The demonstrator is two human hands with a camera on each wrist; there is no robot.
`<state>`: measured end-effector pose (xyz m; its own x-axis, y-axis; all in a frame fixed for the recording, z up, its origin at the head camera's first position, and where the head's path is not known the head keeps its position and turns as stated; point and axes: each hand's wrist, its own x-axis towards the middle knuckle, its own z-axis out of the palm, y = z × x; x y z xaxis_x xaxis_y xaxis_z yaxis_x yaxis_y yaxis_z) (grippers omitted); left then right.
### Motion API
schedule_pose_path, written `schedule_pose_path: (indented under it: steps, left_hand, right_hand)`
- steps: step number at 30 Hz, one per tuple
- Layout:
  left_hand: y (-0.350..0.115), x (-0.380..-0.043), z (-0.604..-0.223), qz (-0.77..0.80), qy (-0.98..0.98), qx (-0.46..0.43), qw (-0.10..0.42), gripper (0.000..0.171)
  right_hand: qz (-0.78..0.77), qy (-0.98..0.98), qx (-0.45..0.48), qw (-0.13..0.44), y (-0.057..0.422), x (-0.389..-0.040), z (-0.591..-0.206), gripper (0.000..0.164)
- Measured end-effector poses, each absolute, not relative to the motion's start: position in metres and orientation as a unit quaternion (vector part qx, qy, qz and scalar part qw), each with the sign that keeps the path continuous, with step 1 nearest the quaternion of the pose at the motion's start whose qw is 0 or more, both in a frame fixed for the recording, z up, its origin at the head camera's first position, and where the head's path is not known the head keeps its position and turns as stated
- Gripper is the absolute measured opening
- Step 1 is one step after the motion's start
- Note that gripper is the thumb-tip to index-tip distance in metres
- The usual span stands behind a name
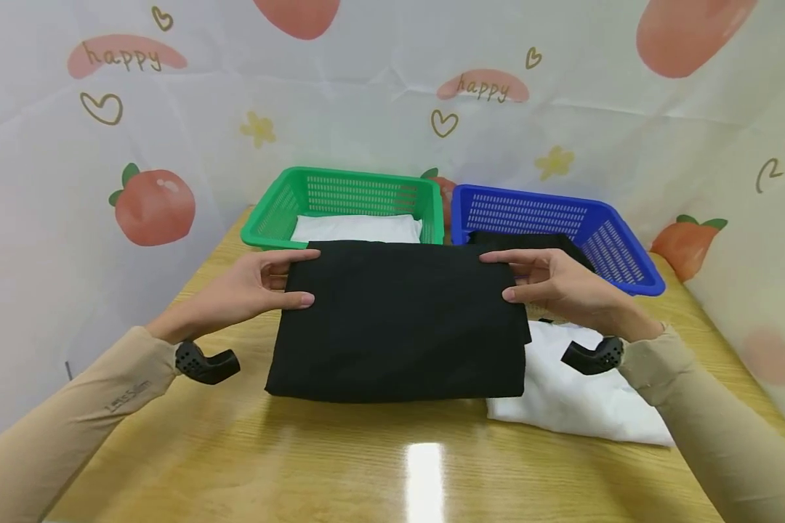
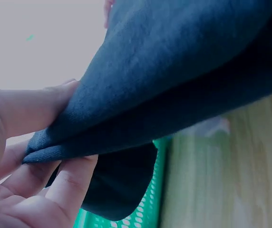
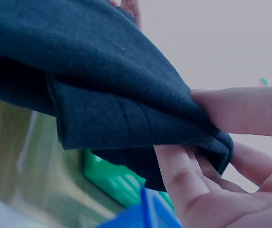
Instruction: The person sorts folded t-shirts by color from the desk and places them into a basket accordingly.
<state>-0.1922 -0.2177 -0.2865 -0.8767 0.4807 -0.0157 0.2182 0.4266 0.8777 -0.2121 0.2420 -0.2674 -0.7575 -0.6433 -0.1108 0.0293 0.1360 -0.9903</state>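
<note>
A folded black T-shirt [image 1: 399,319] hangs spread between both hands over the table, its lower edge toward me. At its upper left corner the left hand [image 1: 251,283] pinches it, with the thumb on the near face and other fingers behind. The right hand [image 1: 562,287] pinches the upper right corner in the same way. In the left wrist view, stacked layers of the black T-shirt [image 2: 140,95] show between thumb and fingers. A stitched hem on the T-shirt [image 3: 112,114] appears in the right wrist view.
A green basket [image 1: 371,181] with a folded white cloth [image 1: 360,229] in it stands at the back left. Right of it is a blue basket [image 1: 621,247] holding black cloth [image 1: 530,241]. White fabric [image 1: 576,396] lies on the wooden table [image 1: 327,465], partly behind the T-shirt.
</note>
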Motion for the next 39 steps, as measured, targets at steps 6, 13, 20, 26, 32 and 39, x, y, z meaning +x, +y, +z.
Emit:
schedule_pose_path:
  steps: [6, 13, 20, 26, 32, 39]
  left_hand:
    - [-0.19, -0.208, -0.277, 0.52, 0.817, 0.216, 0.126, 0.074]
    - [-0.152, -0.237, -0.271, 0.573, 0.769, 0.252, 0.128, 0.073]
    - [-0.099, -0.269, -0.262, 0.616, 0.741, 0.25, 0.09, 0.066]
    - [-0.056, -0.295, -0.26, 0.626, 0.742, 0.236, 0.038, 0.063]
    - [-0.016, -0.321, -0.26, 0.662, 0.716, 0.22, 0.032, 0.062]
    - [0.019, -0.337, -0.265, 0.63, 0.749, 0.204, 0.017, 0.061]
  right_hand:
    - [-0.618, 0.71, -0.227, 0.251, 0.27, -0.219, -0.254, 0.053]
    - [-0.623, 0.712, -0.223, 0.233, 0.306, -0.232, -0.243, 0.051]
    - [-0.667, 0.689, -0.21, 0.19, 0.349, -0.25, -0.229, 0.05]
    - [-0.691, 0.667, -0.221, 0.167, 0.382, -0.267, -0.225, 0.056]
    - [-0.718, 0.641, -0.211, 0.167, 0.401, -0.282, -0.227, 0.066]
    - [-0.737, 0.638, -0.17, 0.142, 0.41, -0.292, -0.24, 0.068]
